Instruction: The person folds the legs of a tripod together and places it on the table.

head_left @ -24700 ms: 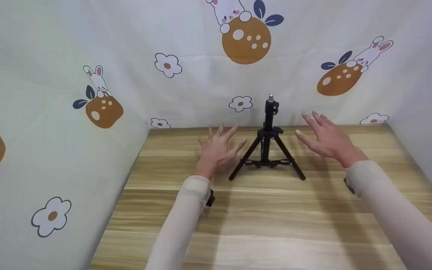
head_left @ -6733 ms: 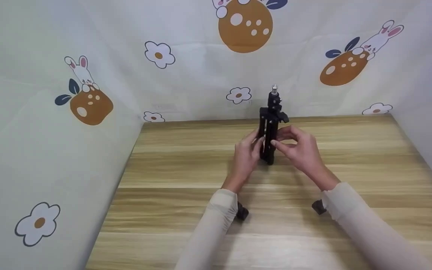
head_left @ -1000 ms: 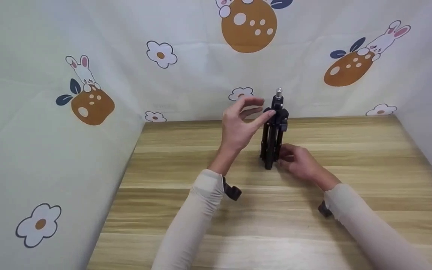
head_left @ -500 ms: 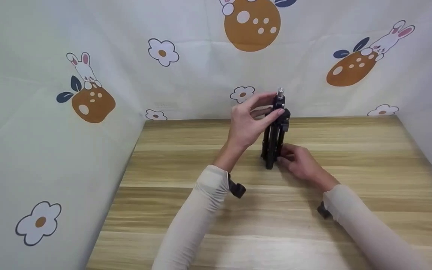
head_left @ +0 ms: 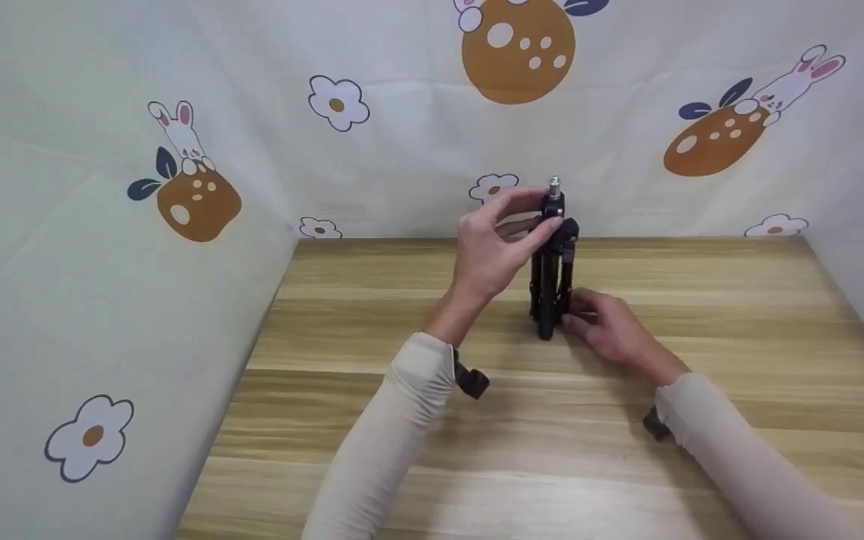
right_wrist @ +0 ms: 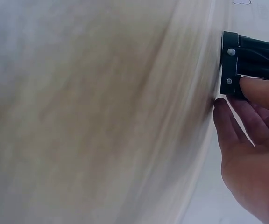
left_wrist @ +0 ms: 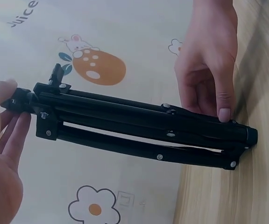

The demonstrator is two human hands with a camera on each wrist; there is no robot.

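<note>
A small black tripod (head_left: 547, 285) stands upright on the wooden table, legs folded in against its column and a silver screw stud (head_left: 555, 186) on top. My left hand (head_left: 488, 244) pinches its head just under the stud, thumb in front and fingers behind. Down near the feet, my right hand (head_left: 606, 324) holds the legs between thumb and fingers. Both grips show in the left wrist view, where the folded tripod (left_wrist: 125, 123) lies across the picture. The right wrist view shows the thumb of the right hand (right_wrist: 253, 154) against the lower end of the tripod (right_wrist: 256, 56).
The wood-grain table (head_left: 372, 315) ends at a pale cloth wall (head_left: 402, 150) printed with rabbits, oranges and flowers. A side cloth (head_left: 27, 315) borders the left edge. A black wrist mount (head_left: 471, 381) sticks out under the left sleeve.
The tripod's legs, spread wide at first, are now folded together. My left hand has risen from the legs and closed on the tripod's head. The right hand has moved lower, near the feet.
</note>
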